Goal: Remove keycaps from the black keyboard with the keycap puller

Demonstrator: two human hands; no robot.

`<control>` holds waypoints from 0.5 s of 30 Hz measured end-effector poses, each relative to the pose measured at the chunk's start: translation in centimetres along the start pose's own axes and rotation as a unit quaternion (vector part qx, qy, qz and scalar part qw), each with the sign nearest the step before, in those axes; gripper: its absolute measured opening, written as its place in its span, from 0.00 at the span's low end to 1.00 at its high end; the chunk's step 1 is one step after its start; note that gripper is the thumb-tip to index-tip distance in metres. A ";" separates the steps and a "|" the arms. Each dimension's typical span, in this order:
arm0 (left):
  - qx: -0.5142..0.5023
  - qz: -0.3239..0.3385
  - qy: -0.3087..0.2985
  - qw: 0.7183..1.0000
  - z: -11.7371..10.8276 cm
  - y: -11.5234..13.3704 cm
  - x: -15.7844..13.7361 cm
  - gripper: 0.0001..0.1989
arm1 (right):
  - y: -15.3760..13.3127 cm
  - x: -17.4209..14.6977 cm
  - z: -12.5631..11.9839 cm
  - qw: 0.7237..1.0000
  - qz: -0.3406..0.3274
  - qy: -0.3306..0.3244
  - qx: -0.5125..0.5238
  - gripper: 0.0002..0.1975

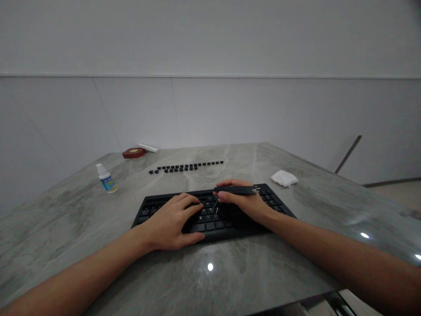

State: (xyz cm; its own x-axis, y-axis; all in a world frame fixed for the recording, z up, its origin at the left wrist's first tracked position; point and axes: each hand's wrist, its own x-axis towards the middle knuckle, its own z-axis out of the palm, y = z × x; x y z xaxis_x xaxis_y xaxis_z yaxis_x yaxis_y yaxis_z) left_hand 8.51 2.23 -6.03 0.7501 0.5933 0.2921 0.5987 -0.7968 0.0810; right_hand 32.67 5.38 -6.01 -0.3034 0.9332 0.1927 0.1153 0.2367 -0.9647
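A black keyboard (pixel 209 226) lies on the stone-patterned table, its long side facing me. My left hand (pixel 169 221) rests across its left half with the fingers spread and the thumb at the front edge. Over the middle of the keys, my right hand (pixel 246 204) is closed around the dark handle of a wire keycap puller (pixel 238 190). The puller's thin wire ends point down at the keys; whether they grip a keycap is too small to tell. Several loose black keycaps (pixel 186 166) lie in rows beyond the keyboard. Both hands hide part of the keys.
On the left stands a white spray bottle (pixel 107 180) with a blue label. A red-brown box (pixel 133 152) and a white strip (pixel 148 148) lie at the back left. To the right is a folded white cloth (pixel 284 178). A pale wall (pixel 210 112) rises behind the table.
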 end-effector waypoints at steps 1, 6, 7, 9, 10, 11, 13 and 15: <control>0.002 0.000 0.001 1.000 0.0 0.1 -0.1 0.29 | 0.3 0.1 0.0 1.000 -0.019 0.005 -0.013 0.15; 0.012 0.027 0.006 1.000 0.1 0.2 -0.2 0.23 | 1.4 0.4 0.1 0.979 -0.151 0.052 -0.126 0.11; 0.012 0.036 0.004 0.999 0.1 0.2 -0.1 0.23 | 1.5 0.5 0.1 0.970 -0.177 0.057 -0.157 0.11; 0.013 0.048 -0.006 0.999 0.1 0.2 -0.1 0.23 | 1.5 0.4 0.2 0.955 -0.215 0.056 -0.198 0.10; 0.012 0.049 -0.012 0.999 0.1 0.1 -0.1 0.23 | 1.4 0.3 0.2 0.950 -0.226 0.053 -0.209 0.10; 0.011 0.047 -0.019 0.999 0.1 0.1 -0.1 0.23 | 1.3 0.2 0.3 0.947 -0.235 0.049 -0.215 0.10; 0.010 0.037 -0.029 0.999 0.2 -0.1 0.0 0.25 | 1.1 0.1 0.3 0.943 -0.246 0.042 -0.221 0.10; 0.009 0.027 -0.036 0.999 0.3 -0.2 -0.1 0.27 | 1.0 0.1 0.3 0.940 -0.256 0.041 -0.223 0.10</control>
State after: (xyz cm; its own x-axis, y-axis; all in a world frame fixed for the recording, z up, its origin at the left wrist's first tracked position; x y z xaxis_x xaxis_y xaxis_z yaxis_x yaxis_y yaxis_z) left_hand 8.45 2.36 -6.34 0.7989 0.5569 0.2272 0.5617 -0.8259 0.0493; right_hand 32.44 5.59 -6.99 -0.3546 0.6792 0.6427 0.3644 0.7334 -0.5739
